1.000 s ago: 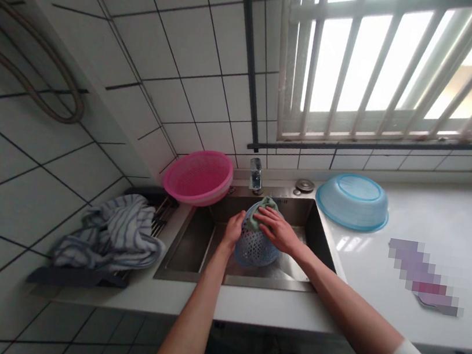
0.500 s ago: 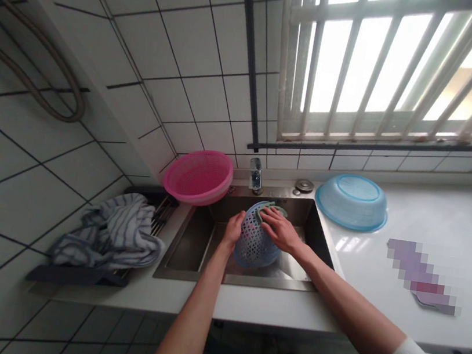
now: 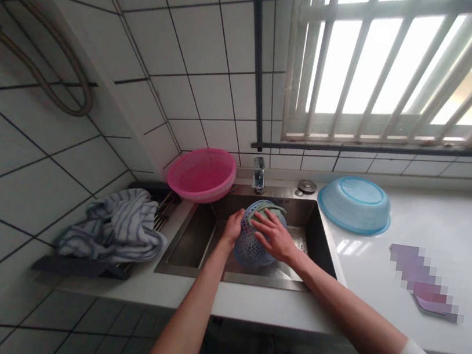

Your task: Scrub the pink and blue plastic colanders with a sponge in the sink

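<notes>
A blue perforated plastic basket [image 3: 249,248] is held tilted over the steel sink [image 3: 192,241]. My left hand [image 3: 233,229] grips its left rim, fingers curled round the edge. My right hand [image 3: 270,234] lies across the basket's upper side, fingers spread, pressing a green cloth [image 3: 270,209] against it. Only a strip of the cloth shows past my fingertips.
A pink colander [image 3: 202,174] sits on the sink's back left corner, a tap [image 3: 258,175] behind the sink. An upturned blue basin [image 3: 356,204] rests on the white counter [image 3: 431,228] at right. A striped towel [image 3: 117,227] lies on a dark drying rack [image 3: 74,265] at left.
My right hand has slid left and down across the basket with the cloth, so less of the cloth shows. My left hand kept its grip on the rim.
</notes>
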`<state>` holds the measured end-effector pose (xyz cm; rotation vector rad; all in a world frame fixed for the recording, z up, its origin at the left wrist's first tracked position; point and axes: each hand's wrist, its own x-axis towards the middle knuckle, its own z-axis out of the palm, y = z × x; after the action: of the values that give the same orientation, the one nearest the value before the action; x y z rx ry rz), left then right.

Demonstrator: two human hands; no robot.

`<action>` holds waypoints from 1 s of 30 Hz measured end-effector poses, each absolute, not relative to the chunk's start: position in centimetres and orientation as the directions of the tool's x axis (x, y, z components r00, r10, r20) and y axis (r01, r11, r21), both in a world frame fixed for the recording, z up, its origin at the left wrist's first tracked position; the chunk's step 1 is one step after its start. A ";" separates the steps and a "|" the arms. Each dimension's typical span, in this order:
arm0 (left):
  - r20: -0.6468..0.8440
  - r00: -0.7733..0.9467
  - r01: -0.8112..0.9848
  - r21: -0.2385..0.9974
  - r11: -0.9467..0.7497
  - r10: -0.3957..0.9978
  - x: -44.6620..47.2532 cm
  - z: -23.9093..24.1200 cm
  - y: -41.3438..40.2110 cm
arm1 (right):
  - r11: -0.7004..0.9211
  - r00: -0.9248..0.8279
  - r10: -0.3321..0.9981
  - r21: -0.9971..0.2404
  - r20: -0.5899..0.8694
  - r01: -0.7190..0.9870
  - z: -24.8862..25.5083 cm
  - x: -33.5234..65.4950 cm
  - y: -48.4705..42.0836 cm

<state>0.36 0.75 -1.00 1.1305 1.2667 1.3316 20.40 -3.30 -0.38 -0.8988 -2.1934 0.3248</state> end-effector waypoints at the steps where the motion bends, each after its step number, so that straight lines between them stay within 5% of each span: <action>1: 0.005 -0.155 -0.043 0.999 -0.012 0.988 0.2 -1.0 0.8 | 0.794 -0.579 0.608 -0.416 0.543 0.443 -0.1 19.8 -3.9; 4: -0.009 -0.219 -0.075 0.997 -0.008 0.976 0.0 -1.1 0.8 | 0.880 -0.696 0.469 -0.354 0.545 0.316 0.4 18.7 -4.5; 11: -0.003 -0.120 -0.109 0.994 -0.010 0.993 0.5 -1.1 0.6 | 0.641 -0.342 0.763 -0.569 0.549 0.515 -0.2 22.1 -1.6; 18: 0.019 -0.134 -0.084 0.996 -0.030 0.991 0.1 -1.0 0.3 | 0.877 -0.684 0.479 -0.339 0.550 0.342 0.8 19.9 -3.9; 24: 0.008 -0.041 -0.113 0.994 -0.013 0.999 0.8 -0.7 0.0 | 0.650 -0.343 0.754 -0.559 0.561 0.515 0.1 22.4 -1.9; 30: 0.011 0.004 -0.114 0.993 -0.011 1.000 0.9 -0.5 -0.1 | 0.844 -0.610 0.535 -0.338 0.584 0.416 0.7 20.1 -3.6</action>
<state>0.88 -0.08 -0.52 1.1349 1.1165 1.2659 20.13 -3.59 0.67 -0.6885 -2.3117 0.2181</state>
